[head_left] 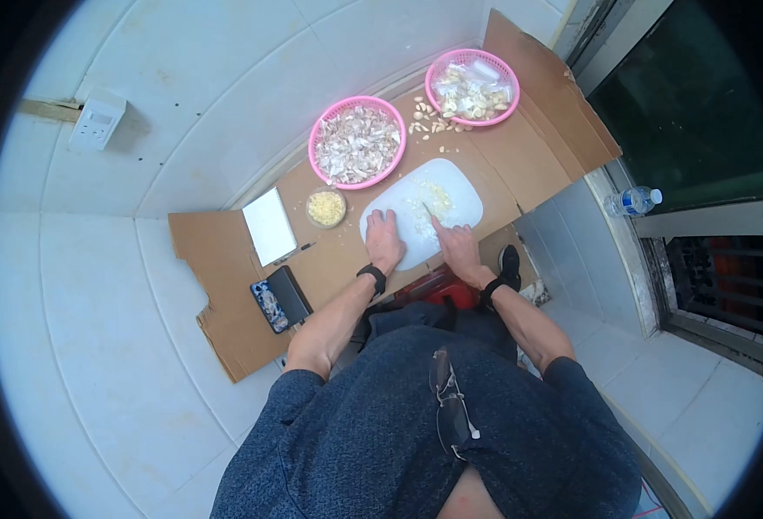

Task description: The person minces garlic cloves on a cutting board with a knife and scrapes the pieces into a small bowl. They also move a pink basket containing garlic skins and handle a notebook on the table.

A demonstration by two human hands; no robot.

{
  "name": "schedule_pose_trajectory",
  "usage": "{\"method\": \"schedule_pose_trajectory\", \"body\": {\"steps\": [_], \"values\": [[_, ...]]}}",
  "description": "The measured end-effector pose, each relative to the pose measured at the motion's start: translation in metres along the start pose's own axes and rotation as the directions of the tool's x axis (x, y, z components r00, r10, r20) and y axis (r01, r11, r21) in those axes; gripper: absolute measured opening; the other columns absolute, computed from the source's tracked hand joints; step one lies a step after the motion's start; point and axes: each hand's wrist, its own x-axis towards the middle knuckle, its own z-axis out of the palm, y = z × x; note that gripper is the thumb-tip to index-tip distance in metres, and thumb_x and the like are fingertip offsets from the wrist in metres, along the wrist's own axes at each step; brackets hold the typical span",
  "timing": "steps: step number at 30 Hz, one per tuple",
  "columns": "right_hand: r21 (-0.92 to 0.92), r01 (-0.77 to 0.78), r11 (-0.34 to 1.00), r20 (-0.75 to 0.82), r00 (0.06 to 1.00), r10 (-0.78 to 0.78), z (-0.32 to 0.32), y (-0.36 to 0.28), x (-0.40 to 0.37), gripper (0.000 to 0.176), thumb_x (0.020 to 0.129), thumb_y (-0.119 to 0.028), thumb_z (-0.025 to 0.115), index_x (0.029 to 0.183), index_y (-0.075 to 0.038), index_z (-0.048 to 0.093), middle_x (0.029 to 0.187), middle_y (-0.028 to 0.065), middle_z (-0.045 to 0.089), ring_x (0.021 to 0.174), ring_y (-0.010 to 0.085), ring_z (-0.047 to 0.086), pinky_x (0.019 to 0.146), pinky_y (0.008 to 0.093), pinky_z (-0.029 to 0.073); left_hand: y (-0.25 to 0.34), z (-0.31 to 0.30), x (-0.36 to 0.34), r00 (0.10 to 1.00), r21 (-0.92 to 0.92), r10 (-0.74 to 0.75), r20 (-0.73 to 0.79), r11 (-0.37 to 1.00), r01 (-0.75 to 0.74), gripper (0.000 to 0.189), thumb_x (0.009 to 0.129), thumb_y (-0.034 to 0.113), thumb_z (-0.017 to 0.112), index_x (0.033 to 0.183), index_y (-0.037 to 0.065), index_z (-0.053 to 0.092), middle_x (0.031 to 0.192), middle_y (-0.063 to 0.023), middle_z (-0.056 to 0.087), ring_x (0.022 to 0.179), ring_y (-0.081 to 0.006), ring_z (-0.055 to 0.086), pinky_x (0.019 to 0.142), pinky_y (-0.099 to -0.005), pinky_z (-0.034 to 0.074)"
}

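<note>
A white cutting board (pixel 464 189) lies on brown cardboard, with a small heap of chopped garlic (pixel 434 197) on it. My left hand (pixel 385 241) rests flat on the board's near left edge, fingers together, holding nothing. My right hand (pixel 457 247) grips a knife (pixel 430 213) whose blade points away from me into the chopped garlic. Both wrists wear black bands.
Cardboard sheet (pixel 226 259) covers the tiled floor. A pink basket of garlic skins (pixel 356 141) and a pink basket of peeled cloves (pixel 473 86) stand behind the board, loose cloves (pixel 429 121) between them. A small bowl of minced garlic (pixel 326 208), a white pad (pixel 270 226), a phone (pixel 279 299) lie left. A water bottle (pixel 632 201) lies right.
</note>
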Motion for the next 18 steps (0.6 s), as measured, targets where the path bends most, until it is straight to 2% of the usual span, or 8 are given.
{"method": "schedule_pose_trajectory", "body": {"steps": [3,6,8,12,15,18], "values": [[-0.014,-0.002,1.0,0.027,1.0,0.002,-0.004,-0.003,0.003,0.06,0.097,-0.005,0.067,0.155,-0.001,0.059,0.082,0.0089,0.071,0.083,0.0271,0.068,0.085,0.0457,0.049,-0.002,0.001,0.0,1.0,-0.006,0.005,-0.023,1.0,-0.005,0.068,0.066,0.002,0.089,0.128,0.001,0.061,0.136,-0.0253,0.056,0.13,-0.0442,0.054,0.112,-0.0498,0.051],[0.015,0.026,1.0,-0.048,0.999,-0.025,-0.008,-0.004,0.004,0.06,0.096,-0.005,0.067,0.155,-0.001,0.06,0.082,0.0087,0.071,0.083,0.0268,0.068,0.085,0.0454,0.049,0.0,0.001,0.001,1.0,0.013,-0.01,0.007,1.0,0.01,0.069,0.066,0.002,0.09,0.129,0.0,0.061,0.136,-0.0254,0.056,0.13,-0.0444,0.054,0.112,-0.0499,0.051],[-0.005,-0.011,1.0,0.031,0.999,0.011,-0.002,-0.001,0.0,0.058,0.097,-0.005,0.067,0.155,-0.001,0.06,0.083,0.0089,0.071,0.083,0.0266,0.068,0.084,0.0451,0.049,-0.001,0.001,0.0,1.0,0.004,0.006,-0.003,1.0,-0.006,0.07,0.066,0.003,0.09,0.129,0.0,0.061,0.136,-0.0252,0.056,0.129,-0.0445,0.055,0.112,-0.05,0.051],[-0.003,-0.003,1.0,0.036,0.999,0.003,-0.007,-0.005,0.004,0.056,0.098,-0.005,0.067,0.153,-0.001,0.061,0.083,0.0094,0.071,0.083,0.027,0.068,0.083,0.0452,0.049,-0.002,0.001,0.001,1.0,0.017,0.002,-0.008,1.0,-0.002,0.071,0.066,0.003,0.09,0.13,0.0,0.061,0.135,-0.0249,0.056,0.129,-0.0444,0.055,0.112,-0.0501,0.051],[0.025,0.031,0.999,-0.052,0.998,-0.03,-0.005,-0.007,0.005,0.053,0.099,-0.006,0.067,0.152,-0.001,0.062,0.082,0.0096,0.071,0.082,0.0273,0.068,0.083,0.0453,0.049,-0.001,0.001,0.001,1.0,0.023,0.005,0.003,1.0,-0.005,0.071,0.066,0.004,0.091,0.13,0.001,0.061,0.134,-0.0245,0.056,0.129,-0.0441,0.055,0.111,-0.0502,0.052],[0.013,-0.008,1.0,0.025,1.0,0.008,0.004,-0.004,0.006,0.052,0.1,-0.008,0.069,0.151,-0.002,0.063,0.08,0.0102,0.069,0.079,0.0284,0.066,0.079,0.0449,0.046,-0.002,0.001,0.003,1.0,0.03,0.01,-0.011,0.999,-0.01,0.071,0.066,0.004,0.091,0.131,0.001,0.061,0.134,-0.0245,0.056,0.129,-0.0437,0.056,0.11,-0.0501,0.052]]}}
